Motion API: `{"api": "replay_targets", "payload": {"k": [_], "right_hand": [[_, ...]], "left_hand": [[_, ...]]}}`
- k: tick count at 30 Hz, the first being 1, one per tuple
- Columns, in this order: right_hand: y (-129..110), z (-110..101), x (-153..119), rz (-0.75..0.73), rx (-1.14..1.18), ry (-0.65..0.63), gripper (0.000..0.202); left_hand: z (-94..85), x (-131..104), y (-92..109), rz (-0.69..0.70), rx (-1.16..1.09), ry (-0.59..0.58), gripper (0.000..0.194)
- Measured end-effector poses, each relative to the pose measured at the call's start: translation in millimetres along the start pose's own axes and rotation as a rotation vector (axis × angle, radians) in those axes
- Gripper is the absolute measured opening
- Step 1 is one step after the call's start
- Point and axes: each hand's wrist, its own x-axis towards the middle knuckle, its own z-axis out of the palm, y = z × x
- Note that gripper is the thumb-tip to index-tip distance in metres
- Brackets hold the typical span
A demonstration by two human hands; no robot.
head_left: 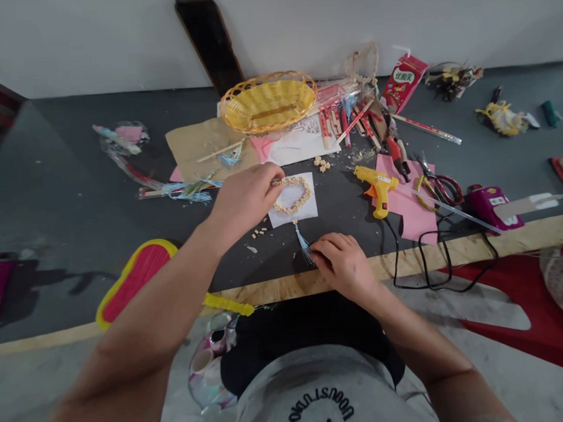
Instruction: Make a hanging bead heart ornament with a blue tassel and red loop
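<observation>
A ring of pale wooden beads [304, 201] lies on a small white paper square [311, 217] in front of me. My left hand [255, 190] has its fingers closed at the ring's upper left edge; the fingertips partly cover the beads there. Below the ring, a light blue tassel [301, 238] hangs from a small bead and runs toward the table's near edge. At its lower end, my right hand [343, 261] pinches the tassel's threads. Loose pale beads [259, 233] are scattered beside the paper, and a small bead cluster [322, 164] sits above it.
A yellow glue gun [377, 186] lies right of the paper, its black cord [422, 261] looping over the front edge. Scissors [440, 187] and pliers [397, 154] are nearby. A yellow basket [269, 122], red-printed sticks and a red drink carton [404, 83] stand behind.
</observation>
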Motion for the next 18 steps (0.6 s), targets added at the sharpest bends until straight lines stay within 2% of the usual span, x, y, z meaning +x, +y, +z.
{"api": "replay_targets", "payload": {"k": [5, 8, 14, 18], "right_hand": [[-11, 0, 6, 0.032, -0.209, -0.085, 0.021], [-14, 2, 10, 0.035, -0.278, -0.083, 0.016], [-10, 2, 13, 0.028, -0.271, -0.063, 0.014], [-8, -2, 15, 0.045, -0.176, -0.087, 0.012]], "left_hand": [[6.1, 7, -11, -0.035, -0.076, -0.020, 0.026], [11.5, 13, -21, -0.063, -0.160, -0.053, 0.029], [24.6, 23, -40, -0.088, -0.248, -0.084, 0.036], [28.9, 26, -44, -0.077, -0.239, -0.113, 0.035]]}}
